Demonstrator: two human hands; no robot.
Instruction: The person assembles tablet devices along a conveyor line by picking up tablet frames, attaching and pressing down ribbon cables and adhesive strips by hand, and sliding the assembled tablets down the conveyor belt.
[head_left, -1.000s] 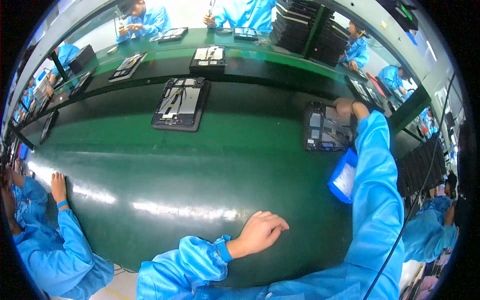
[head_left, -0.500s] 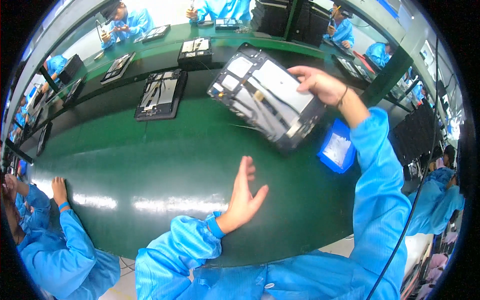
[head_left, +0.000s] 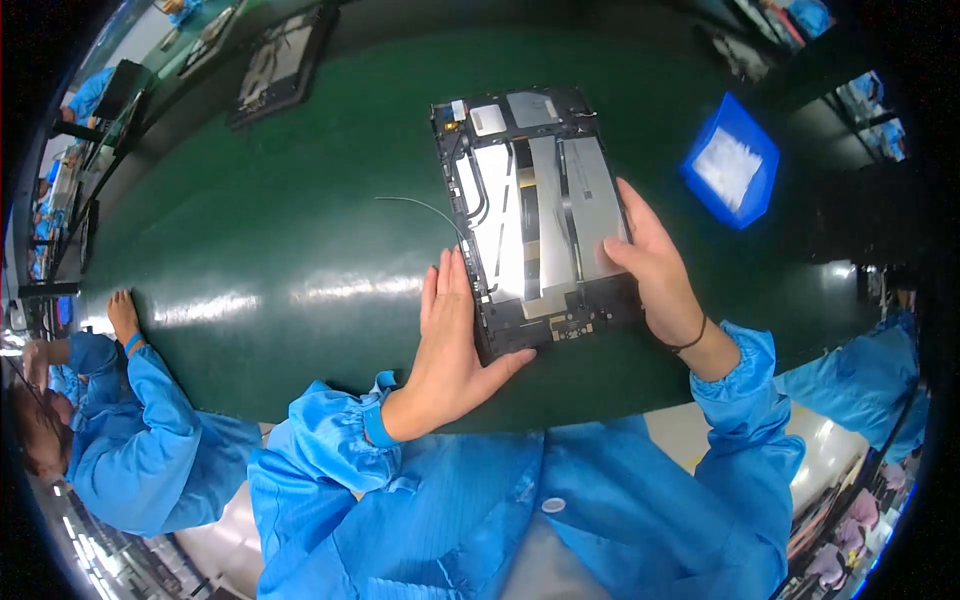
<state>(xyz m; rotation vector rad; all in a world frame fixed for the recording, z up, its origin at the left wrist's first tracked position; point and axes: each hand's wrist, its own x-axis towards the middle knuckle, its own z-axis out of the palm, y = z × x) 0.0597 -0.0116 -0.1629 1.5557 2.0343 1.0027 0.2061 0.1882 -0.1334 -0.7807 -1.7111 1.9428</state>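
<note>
An opened tablet point(head_left: 596, 180), its black frame showing pale battery panels and dark ribbon cables, lies tilted slightly between my two hands. My right hand point(head_left: 655, 265) grips its right edge, thumb on the face and fingers along the side, partly hidden. At the lower left corner, my left hand point(head_left: 450, 345) has its fingers straight along the left edge and its thumb against the bottom edge. A thin loose wire point(head_left: 415, 201) curves out from the tablet's left side. I cannot tell whether the tablet rests on the table.
The green table point(head_left: 300, 240) carries a blue tray point(head_left: 765, 185) of small white pieces at right. Another opened tablet point(head_left: 280, 65) lies at far left. A co-worker's hand point(head_left: 122, 315) rests on the table's left edge.
The opened tablet has come nearer and turned more upright in view. My left hand, previously apart from it, now touches its lower left corner. The view has tipped downward.
</note>
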